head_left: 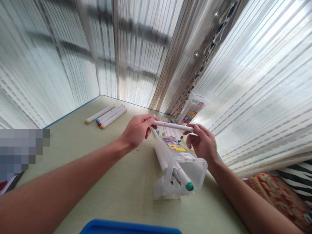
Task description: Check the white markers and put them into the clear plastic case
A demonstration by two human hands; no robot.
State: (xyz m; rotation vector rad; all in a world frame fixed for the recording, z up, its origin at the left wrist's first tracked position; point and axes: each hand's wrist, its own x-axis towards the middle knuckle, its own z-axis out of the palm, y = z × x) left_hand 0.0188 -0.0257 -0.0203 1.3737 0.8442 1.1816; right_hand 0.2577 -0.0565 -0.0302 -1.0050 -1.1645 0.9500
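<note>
A white marker (172, 125) is stretched level between my two hands, above the table. My left hand (140, 130) pinches one end, and my right hand (202, 139) pinches the other end with thumb and fingers. Just below lies a clear plastic marker case (170, 156) on its side, its open mouth toward me and a yellow label on top. A few markers are inside it, one with a green end (189, 186) poking out of the mouth. Behind the held marker, several white markers (168, 130) with coloured ends lie side by side, partly hidden by my hands.
At the left back lie several more markers (113, 117) with yellow, red and teal ends. A second clear case (191, 110) stands at the back by the curtain (136, 58). A blue edge (129, 227) shows at the front of the pale green table (102, 172). Patterned fabric (280, 195) is at right.
</note>
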